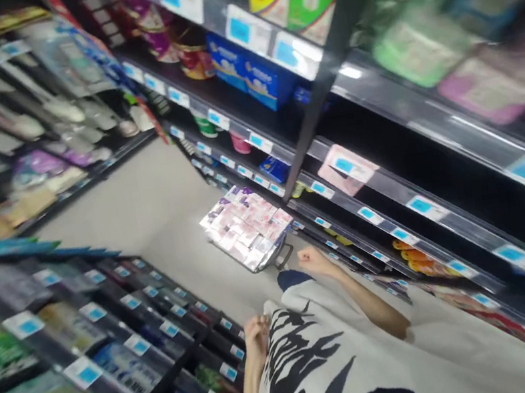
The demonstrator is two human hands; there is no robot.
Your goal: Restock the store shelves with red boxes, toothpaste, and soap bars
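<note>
My left hand (256, 334) hangs by my side with its fingers curled in, close against the white shirt (360, 348) with black leaf shapes. I see nothing held in it. My right hand (314, 260) is a loose fist in front of me, and nothing shows in it either. Just beyond it stands a dark-rimmed low trolley or bin (255, 269) with a looped dark bar. Its top is covered with pink, white and purple patterned packages (249, 222). A small gap seems to lie between my right fist and that bar.
The view is tilted. Shelving (244, 152) with price tags, blue boxes (248, 73) and tubs runs along the right. Packets fill a lower shelf unit (90, 342) on the left. Brushes (41, 93) hang at the far left. Pale floor (124, 194) lies between.
</note>
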